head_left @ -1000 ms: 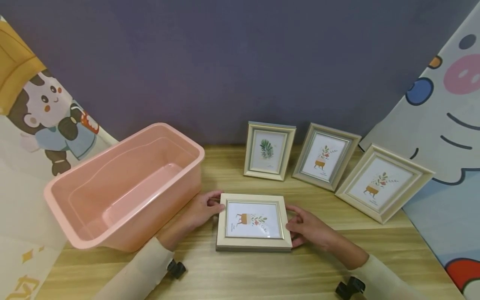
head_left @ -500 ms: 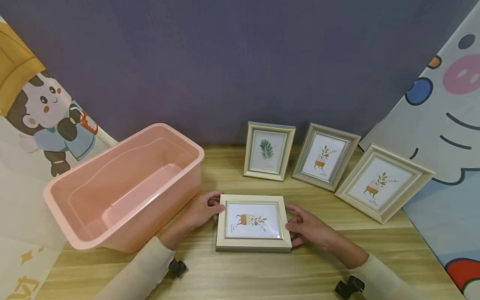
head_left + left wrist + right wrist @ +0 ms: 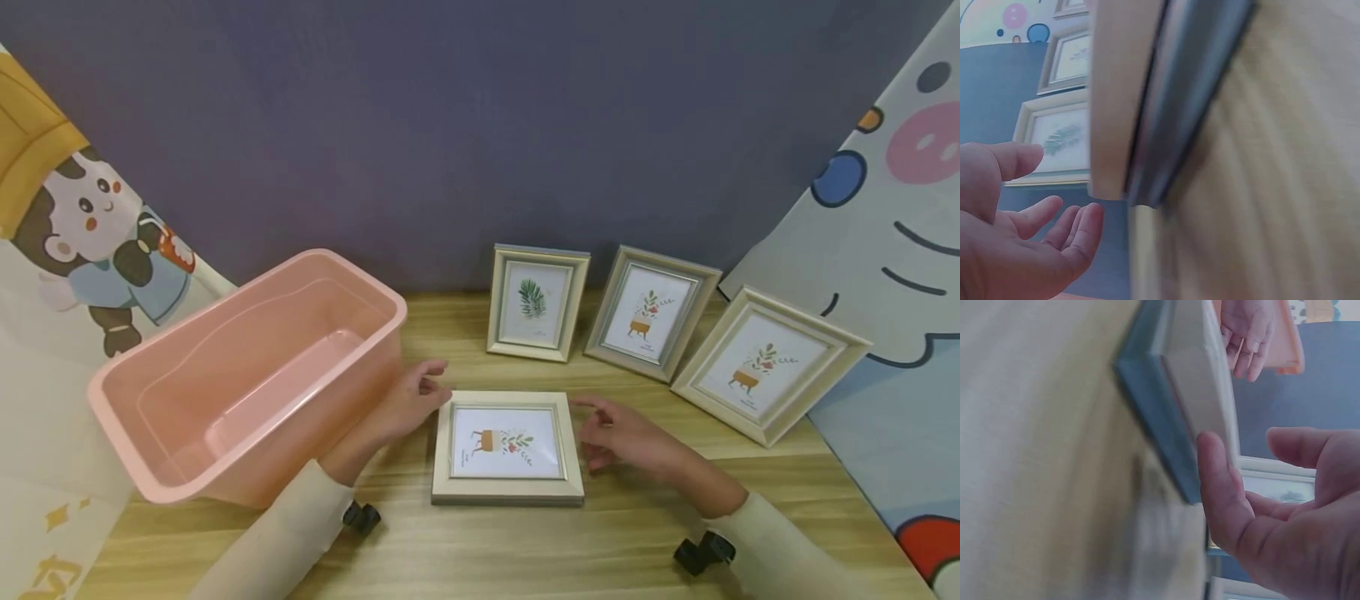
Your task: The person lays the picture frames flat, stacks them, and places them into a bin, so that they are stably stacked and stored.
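A cream picture frame (image 3: 507, 490) with a potted-plant print lies face up on the table. Beneath it, a darker grey-edged layer (image 3: 1188, 94) shows in the left wrist view and looks like a second frame. My left hand (image 3: 412, 403) is at the frame's upper left corner, fingers loosely bent and holding nothing. On the other side, my right hand (image 3: 626, 440) stands just off the right edge, its fingers loosely spread. In the right wrist view one fingertip (image 3: 1211, 447) overlaps the frame's edge; whether it touches I cannot tell.
A pink plastic tub (image 3: 330, 387) stands at the left. At the back right, a leaf-print frame (image 3: 501, 304), a grey-beige frame (image 3: 606, 304) and a cream frame (image 3: 817, 375) stand upright on the wooden table (image 3: 465, 550). A dark wall (image 3: 450, 142) rises behind.
Both hands have let go of the flat frame's sides. My left hand has risen slightly, and the right hand's fingers have loosened outward. The flat and standing frames have stayed in place.
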Available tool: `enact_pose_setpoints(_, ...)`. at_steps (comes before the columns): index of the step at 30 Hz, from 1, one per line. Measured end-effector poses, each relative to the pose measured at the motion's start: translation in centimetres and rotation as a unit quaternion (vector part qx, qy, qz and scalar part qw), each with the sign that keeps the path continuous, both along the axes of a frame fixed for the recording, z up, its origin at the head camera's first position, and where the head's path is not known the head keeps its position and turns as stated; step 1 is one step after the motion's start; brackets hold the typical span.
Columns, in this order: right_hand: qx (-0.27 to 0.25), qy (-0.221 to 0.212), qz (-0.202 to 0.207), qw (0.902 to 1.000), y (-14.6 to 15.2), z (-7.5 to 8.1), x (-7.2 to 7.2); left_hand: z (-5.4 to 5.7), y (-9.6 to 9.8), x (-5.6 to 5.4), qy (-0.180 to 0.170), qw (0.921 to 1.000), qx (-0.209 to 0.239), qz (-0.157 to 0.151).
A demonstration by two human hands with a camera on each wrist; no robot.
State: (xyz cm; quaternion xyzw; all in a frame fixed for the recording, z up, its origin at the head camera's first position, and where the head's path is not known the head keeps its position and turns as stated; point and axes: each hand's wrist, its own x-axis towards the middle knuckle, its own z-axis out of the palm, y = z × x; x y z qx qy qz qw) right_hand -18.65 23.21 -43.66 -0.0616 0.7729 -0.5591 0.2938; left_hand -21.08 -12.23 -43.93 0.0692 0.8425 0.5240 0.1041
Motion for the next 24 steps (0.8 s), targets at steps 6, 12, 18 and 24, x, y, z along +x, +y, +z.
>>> enact_pose_setpoints(6, 0.013, 0.047, -0.012, 0.9988, 0.6, 3.0, -1.6, 2.1, 0.8, -0.9, 0.021, 0.9997, 0.005, -0.014)
enact_pose_setpoints(12, 0.031, 0.089, -0.041, 0.9947, 1.8, 6.0, -3.1, 3.6, 1.8, -2.0, 0.039, 0.9991, 0.003, -0.018)
enact_pose_setpoints(18, 0.040, 0.130, -0.051, 0.9894, 2.4, 7.9, -4.2, 4.8, 3.1, -3.1, 0.033, 0.9991, -0.017, -0.018)
enact_pose_setpoints(24, 0.025, 0.153, -0.073, 0.9851, 2.4, 8.8, -5.7, 5.3, 4.6, -4.9, 0.015, 0.9997, -0.007, -0.016)
